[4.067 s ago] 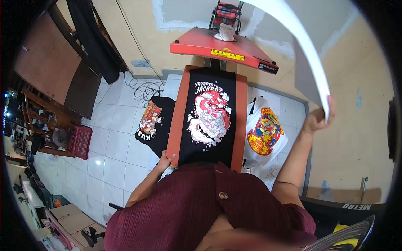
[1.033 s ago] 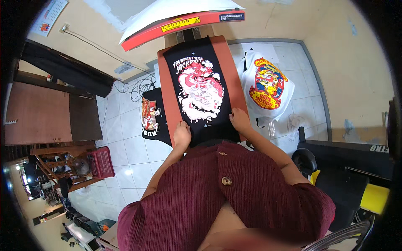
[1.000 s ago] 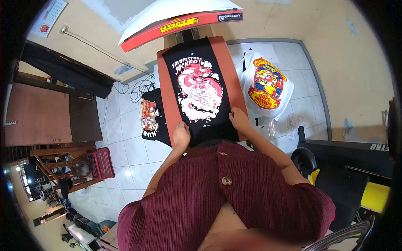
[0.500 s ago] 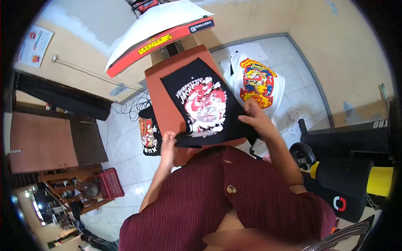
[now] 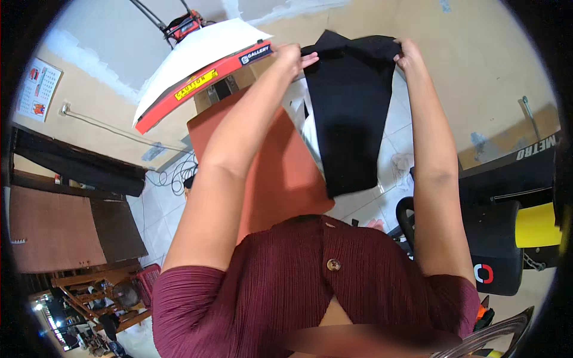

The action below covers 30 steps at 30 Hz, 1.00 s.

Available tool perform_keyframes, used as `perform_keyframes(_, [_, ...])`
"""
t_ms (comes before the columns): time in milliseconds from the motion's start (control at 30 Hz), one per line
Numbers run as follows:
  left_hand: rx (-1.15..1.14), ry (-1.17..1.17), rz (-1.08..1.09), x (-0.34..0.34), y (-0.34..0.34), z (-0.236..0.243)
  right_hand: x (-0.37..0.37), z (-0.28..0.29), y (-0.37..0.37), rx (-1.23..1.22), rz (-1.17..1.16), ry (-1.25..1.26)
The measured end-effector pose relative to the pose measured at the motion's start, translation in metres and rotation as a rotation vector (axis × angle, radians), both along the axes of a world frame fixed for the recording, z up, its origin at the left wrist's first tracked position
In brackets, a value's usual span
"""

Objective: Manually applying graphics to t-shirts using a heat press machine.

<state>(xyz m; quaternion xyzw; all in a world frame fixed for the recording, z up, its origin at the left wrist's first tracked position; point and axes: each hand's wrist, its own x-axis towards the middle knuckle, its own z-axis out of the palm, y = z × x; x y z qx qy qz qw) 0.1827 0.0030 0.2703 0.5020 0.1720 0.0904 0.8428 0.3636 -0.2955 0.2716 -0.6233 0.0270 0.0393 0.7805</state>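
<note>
My left hand point(image 5: 296, 58) and my right hand point(image 5: 404, 55) are raised, each shut on a top corner of a black cloth garment point(image 5: 349, 119), which hangs between them beside the press, toward the right. No print shows on the side facing me. The padded orange-brown lower platen point(image 5: 274, 179) of the heat press lies bare below my left forearm. The red upper plate point(image 5: 158, 114), topped by a white sheet point(image 5: 203, 48), sits above it at the upper left, near my left hand. Behind the black garment, only slivers of a white garment point(image 5: 309, 131) show.
Black cables point(image 5: 176, 176) lie on the tiled floor at left, with brown boards point(image 5: 54, 227), a red crate point(image 5: 149, 283) and wooden furniture point(image 5: 80, 292). At right stand black-and-yellow padded equipment point(image 5: 495, 238) and the wall point(image 5: 489, 89). A crumpled pale item point(image 5: 401, 170) lies on the floor.
I have lifted the printed black garment off the platen and raised it up and to the right in both hands. The print no longer shows, and the platen is uncovered.
</note>
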Motion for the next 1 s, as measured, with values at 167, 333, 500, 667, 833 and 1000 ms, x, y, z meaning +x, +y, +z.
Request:
perform_keyframes(167, [0.166,-0.108,0.028,0.034,-0.022,0.017,-0.027,0.055,0.000,0.089,-0.251,-0.347])
perform_keyframes(333, [0.191,-0.217,0.079,0.023,-0.017,0.019,-0.091,0.046,-0.026,0.002,-0.531,-0.414])
perform_keyframes(500, [0.320,0.074,0.124,-0.002,-0.018,-0.091,-0.129,-0.101,-0.026,-0.511,-0.799,-0.405])
perform_keyframes(667, [0.841,0.408,-0.006,-0.038,-0.021,-0.253,-0.185,-0.219,0.004,-0.708,-0.623,0.045])
perform_keyframes(833, [1.036,0.613,0.057,-0.122,-0.033,-0.285,-0.280,-0.359,-0.003,-1.214,-0.042,0.444])
perform_keyframes(1000, [1.022,0.306,-0.072,-0.245,-0.004,-0.242,-0.355,-0.373,0.014,-1.341,0.205,0.458])
